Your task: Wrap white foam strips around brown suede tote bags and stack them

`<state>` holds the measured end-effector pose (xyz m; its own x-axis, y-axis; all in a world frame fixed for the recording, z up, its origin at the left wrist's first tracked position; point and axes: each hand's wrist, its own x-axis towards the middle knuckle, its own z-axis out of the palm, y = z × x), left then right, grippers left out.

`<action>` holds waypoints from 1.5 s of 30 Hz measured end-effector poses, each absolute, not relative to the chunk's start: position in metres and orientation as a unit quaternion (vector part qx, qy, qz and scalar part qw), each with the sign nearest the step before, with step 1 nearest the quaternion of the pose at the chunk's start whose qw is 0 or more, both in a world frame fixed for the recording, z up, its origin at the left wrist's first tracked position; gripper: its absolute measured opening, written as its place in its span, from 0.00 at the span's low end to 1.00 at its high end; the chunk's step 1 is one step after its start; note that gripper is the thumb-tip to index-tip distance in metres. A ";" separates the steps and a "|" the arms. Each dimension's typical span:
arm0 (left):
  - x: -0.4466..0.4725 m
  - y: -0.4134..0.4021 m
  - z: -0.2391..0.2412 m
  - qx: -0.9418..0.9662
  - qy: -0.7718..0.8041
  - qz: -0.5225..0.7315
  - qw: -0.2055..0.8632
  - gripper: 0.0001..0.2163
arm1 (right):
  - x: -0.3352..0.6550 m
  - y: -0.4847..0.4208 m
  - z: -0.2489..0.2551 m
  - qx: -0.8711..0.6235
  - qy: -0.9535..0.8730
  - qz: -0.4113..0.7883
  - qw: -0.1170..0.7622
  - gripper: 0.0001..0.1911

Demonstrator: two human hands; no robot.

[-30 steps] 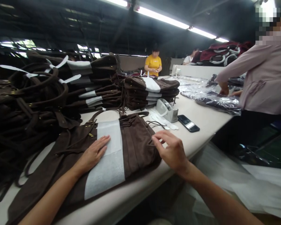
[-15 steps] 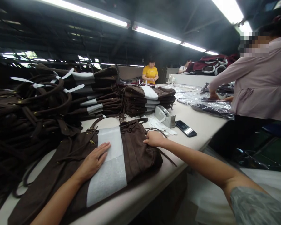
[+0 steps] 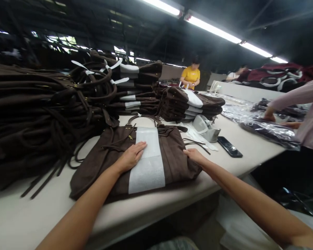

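A brown suede handbag lies flat on the light table with a white foam strip wrapped across its middle. My left hand rests flat on the bag, fingers stretched out onto the left edge of the strip. My right hand is at the bag's right side, fingers curled on its edge. The bag's handles point away from me.
Tall stacks of brown bags fill the left and back. A tape dispenser and a phone sit right of the bag. A person in pink handles plastic-wrapped bags at right; a person in yellow stands far back.
My right hand moved from above the bag down to its right edge and stays there. My view swung left and back. My left hand kept its place on the strip.
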<state>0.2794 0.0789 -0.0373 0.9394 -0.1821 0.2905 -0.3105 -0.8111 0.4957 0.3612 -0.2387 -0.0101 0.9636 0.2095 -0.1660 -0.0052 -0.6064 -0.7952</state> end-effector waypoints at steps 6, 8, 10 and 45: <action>0.267 0.079 -0.032 0.936 -0.121 0.136 0.303 0.23 | 0.349 -0.262 0.005 -0.911 -0.072 0.051 0.402 0.16; 0.261 0.079 -0.028 0.933 -0.113 0.146 0.309 0.23 | 0.334 -0.271 0.016 -0.903 -0.109 0.035 0.413 0.20; 0.256 0.078 -0.024 0.932 -0.101 0.152 0.313 0.22 | 0.316 -0.278 0.023 -0.885 -0.152 0.022 0.440 0.23; 0.363 -0.133 0.047 0.996 -0.064 -0.043 0.050 0.33 | 0.247 -0.265 -0.025 -0.763 -0.170 -0.230 0.579 0.19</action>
<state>0.3630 -0.1325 0.0472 0.9881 -0.1315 -0.0798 -0.1228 -0.9869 0.1051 0.2469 -0.2646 -0.0250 0.8364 -0.0080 0.5481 0.5258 -0.2714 -0.8062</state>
